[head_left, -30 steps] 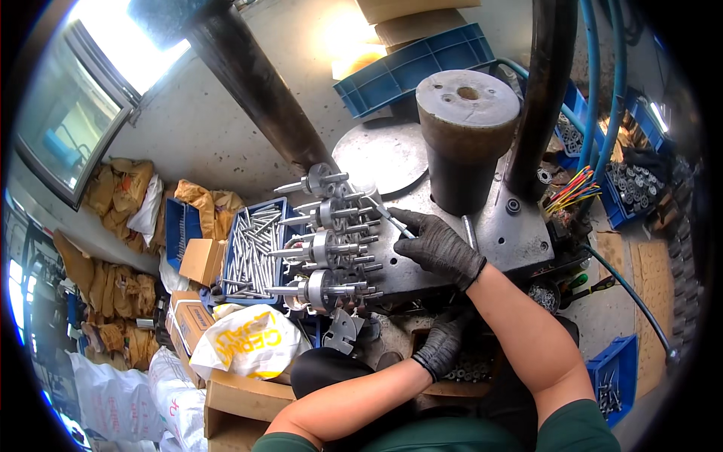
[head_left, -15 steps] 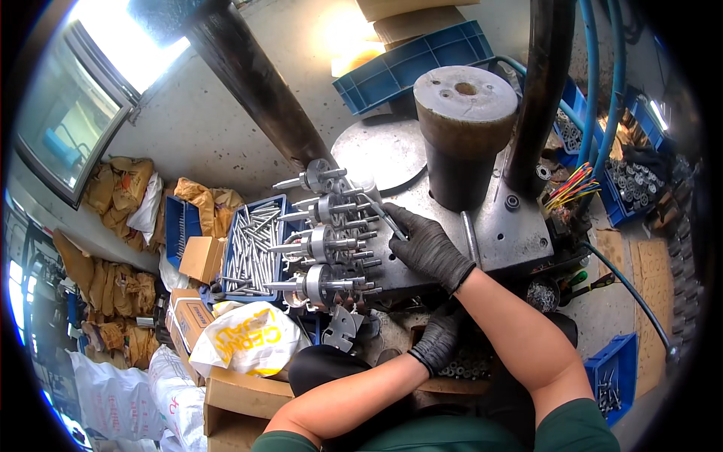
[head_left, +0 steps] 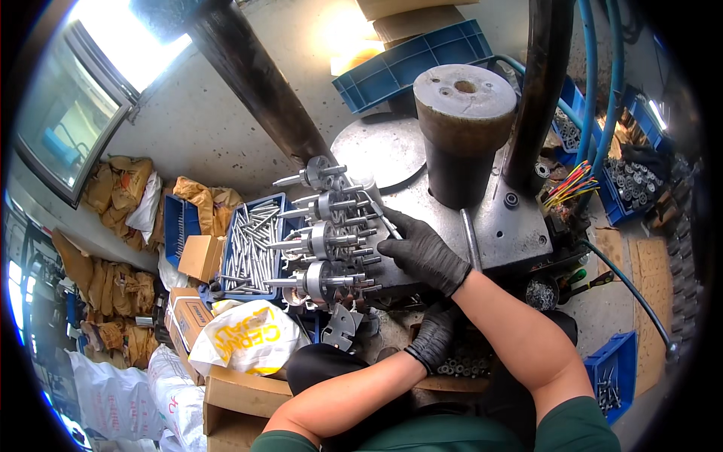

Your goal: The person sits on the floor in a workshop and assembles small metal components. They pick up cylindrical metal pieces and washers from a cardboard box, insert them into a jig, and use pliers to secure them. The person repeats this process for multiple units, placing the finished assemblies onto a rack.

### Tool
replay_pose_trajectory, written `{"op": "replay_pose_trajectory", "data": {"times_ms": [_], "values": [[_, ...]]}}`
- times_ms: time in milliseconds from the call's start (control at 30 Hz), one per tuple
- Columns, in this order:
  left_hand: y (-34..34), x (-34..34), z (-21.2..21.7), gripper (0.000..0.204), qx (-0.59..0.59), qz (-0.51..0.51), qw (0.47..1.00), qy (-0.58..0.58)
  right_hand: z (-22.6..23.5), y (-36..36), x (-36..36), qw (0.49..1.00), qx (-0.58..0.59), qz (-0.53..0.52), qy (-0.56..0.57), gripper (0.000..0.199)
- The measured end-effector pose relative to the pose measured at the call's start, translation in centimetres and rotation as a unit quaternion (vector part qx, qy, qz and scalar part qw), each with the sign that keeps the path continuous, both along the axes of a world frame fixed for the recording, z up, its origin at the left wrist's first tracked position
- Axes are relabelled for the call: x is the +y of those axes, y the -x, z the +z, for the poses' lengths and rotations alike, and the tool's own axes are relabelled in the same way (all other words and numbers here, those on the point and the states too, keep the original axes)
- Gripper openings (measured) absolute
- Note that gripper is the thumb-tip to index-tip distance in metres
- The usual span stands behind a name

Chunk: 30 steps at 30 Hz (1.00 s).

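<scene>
My right hand [head_left: 428,252], in a dark grey glove, is closed around a slim metal rod [head_left: 385,217] at the press bed's left edge. The rod's far end points toward a row of metal shaft assemblies [head_left: 325,241], each a round disc with pins sticking out both ways. Whether the rod touches them I cannot tell. My left hand [head_left: 435,339], gloved too, is low in front of the bed, above a box of small metal rings [head_left: 463,367]. Its fingers are hidden in shadow beneath the bed's edge.
A thick steel cylinder [head_left: 465,143] stands on the press bed [head_left: 512,233], between two dark columns. Left of the assemblies is a blue bin of metal shafts [head_left: 252,245]. A white plastic bag [head_left: 245,339] and cardboard boxes lie at lower left; blue hoses hang at right.
My right hand has turned slightly and its thumb has shifted left along the rod. My left hand has barely moved.
</scene>
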<state>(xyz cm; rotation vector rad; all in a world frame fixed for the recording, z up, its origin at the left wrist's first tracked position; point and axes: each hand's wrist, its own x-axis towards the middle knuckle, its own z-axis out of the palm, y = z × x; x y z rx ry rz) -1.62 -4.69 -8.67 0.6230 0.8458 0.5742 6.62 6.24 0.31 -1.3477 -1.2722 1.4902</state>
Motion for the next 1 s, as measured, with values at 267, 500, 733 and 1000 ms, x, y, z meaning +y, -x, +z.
{"op": "replay_pose_trajectory", "data": {"times_ms": [267,500,733,1000], "values": [[0.1,0.6,-0.7,0.043,-0.025,0.007,0.999,-0.030,-1.8,0.5,-0.5,0.964,-0.120,-0.063,-0.230,0.074],[0.6,2.0,4.2,0.035,0.022,0.030,0.999,0.001,3.0,-3.1,-3.5,0.993,0.104,-0.035,-0.047,0.074],[3.5,4.6,2.5,0.028,-0.089,0.042,0.994,-0.047,4.4,-7.0,-8.7,0.994,0.058,-0.057,-0.071,0.079],[3.9,4.5,5.7,0.022,-0.109,0.087,0.989,-0.043,4.2,-9.4,-12.7,0.980,-0.131,-0.021,-0.150,0.080]]}}
